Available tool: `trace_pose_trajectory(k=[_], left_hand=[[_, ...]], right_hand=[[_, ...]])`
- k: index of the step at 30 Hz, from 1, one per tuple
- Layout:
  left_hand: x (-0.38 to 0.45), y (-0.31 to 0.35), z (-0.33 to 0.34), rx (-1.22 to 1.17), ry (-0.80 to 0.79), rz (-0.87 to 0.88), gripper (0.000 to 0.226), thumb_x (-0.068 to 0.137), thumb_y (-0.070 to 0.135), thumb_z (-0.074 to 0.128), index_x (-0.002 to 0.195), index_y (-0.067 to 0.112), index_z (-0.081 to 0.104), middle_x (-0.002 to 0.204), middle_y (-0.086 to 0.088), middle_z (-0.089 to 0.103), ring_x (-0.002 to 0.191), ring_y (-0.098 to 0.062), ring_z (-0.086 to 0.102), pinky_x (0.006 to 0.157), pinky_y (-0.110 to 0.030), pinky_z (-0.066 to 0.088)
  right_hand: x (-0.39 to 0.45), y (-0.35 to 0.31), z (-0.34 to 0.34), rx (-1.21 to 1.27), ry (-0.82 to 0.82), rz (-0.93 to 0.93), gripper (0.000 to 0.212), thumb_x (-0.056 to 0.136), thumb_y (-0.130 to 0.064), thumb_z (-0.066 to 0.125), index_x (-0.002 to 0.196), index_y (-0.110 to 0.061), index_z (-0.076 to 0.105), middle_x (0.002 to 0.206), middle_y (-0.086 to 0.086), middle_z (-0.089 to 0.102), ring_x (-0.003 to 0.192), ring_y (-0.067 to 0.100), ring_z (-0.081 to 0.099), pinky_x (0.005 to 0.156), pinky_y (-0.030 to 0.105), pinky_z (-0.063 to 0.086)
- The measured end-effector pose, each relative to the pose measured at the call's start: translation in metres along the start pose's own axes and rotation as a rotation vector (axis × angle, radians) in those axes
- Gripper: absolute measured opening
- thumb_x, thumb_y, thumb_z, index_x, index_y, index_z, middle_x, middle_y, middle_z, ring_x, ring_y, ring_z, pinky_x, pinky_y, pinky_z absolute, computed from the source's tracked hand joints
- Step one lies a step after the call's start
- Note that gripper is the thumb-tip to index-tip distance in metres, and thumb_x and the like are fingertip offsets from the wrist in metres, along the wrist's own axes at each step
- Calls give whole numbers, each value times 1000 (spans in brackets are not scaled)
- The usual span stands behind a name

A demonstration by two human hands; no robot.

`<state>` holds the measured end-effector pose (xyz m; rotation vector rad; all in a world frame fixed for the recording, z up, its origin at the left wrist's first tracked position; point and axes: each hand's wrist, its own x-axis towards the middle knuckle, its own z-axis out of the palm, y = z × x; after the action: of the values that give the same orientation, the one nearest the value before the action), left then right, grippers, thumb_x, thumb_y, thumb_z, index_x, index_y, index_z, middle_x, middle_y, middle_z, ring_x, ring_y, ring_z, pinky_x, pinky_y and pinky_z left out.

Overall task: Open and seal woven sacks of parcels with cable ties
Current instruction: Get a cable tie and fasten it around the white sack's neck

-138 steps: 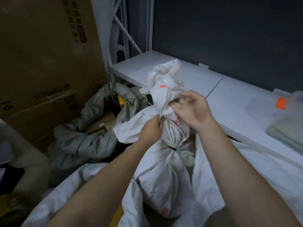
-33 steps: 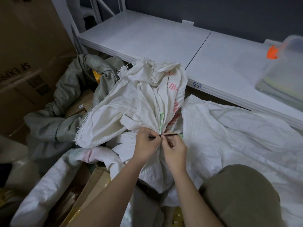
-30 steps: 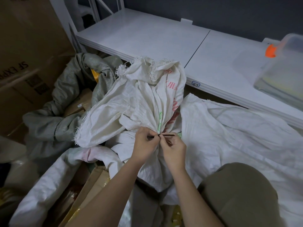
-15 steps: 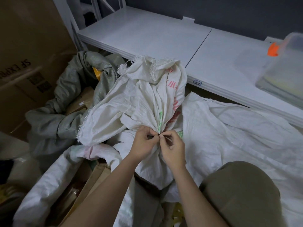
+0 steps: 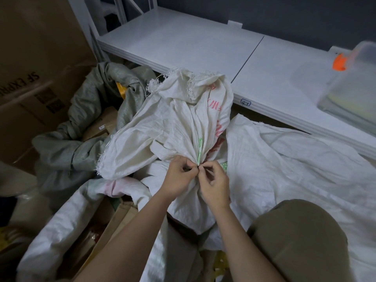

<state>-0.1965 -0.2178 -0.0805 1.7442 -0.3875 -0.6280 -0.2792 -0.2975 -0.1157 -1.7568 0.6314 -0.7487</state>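
Observation:
A white woven sack (image 5: 179, 123) with red and green print stands in the middle, its mouth bunched into a neck and the loose top flopped away from me. My left hand (image 5: 179, 178) and my right hand (image 5: 213, 180) meet at that neck, fingertips pinching at the gather point. A dark cable tie (image 5: 198, 165) shows only as a small dark spot between the fingertips; the rest of it is hidden by my fingers and the cloth.
More white sacks (image 5: 284, 169) lie to the right and lower left. A grey-green sack (image 5: 81, 123) holding brown parcels sits at left, beside tall cardboard boxes (image 5: 30, 68). A white shelf (image 5: 183, 41) runs behind, with a clear plastic bin (image 5: 354, 86). My knee (image 5: 301, 241) is lower right.
A second ago the tie's dark tail stuck out to the right of my right hand; it is no longer visible. Both hands stay at the neck, fingertips drawn closer together.

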Motion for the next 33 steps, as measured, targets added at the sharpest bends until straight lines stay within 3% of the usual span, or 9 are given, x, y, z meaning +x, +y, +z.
trace_pose_trajectory(k=[5,9,13,20,28,33], left_hand=[[-1,2,1,1,2,10,28,82,0,65,62,17,56,78,4,53,67,3,54,68,-12,44],[-2,4,-1,12,-24,10,25,82,-2,64,64,14,56,74,6,52,60,7,53,63,-8,42],[-1,4,-1,17,-38,9,24,83,-1,64,65,13,56,76,6,53,59,8,53,61,-8,41],[1,0,-2,11,-24,12,21,82,3,66,65,13,59,82,0,56,68,3,54,66,-10,43],[-1,3,-1,-26,-54,-14,23,84,-1,63,65,12,57,74,4,54,56,6,52,57,-10,40],[-1,4,-1,-51,-57,-30,22,84,-2,62,67,11,57,72,3,55,55,4,52,57,-11,40]], right_hand=[[-2,-2,0,-46,22,4,12,90,-24,55,91,-14,60,87,0,69,83,13,67,73,27,55],[-3,-1,0,-102,36,-25,6,90,-16,59,90,-11,62,85,-3,68,81,11,66,72,27,54],[-1,0,1,-101,38,-9,10,86,-21,59,88,-12,63,84,-5,66,80,11,66,72,29,55],[-2,-4,0,-54,45,-27,10,88,-21,56,88,-13,61,81,-6,67,78,5,66,71,19,53],[-1,-1,1,-126,48,-49,23,88,-33,53,85,-11,61,81,-2,67,76,12,66,68,37,56],[-1,-3,1,-143,56,-43,16,87,-27,56,86,-12,61,80,-6,66,76,8,66,68,35,55]])
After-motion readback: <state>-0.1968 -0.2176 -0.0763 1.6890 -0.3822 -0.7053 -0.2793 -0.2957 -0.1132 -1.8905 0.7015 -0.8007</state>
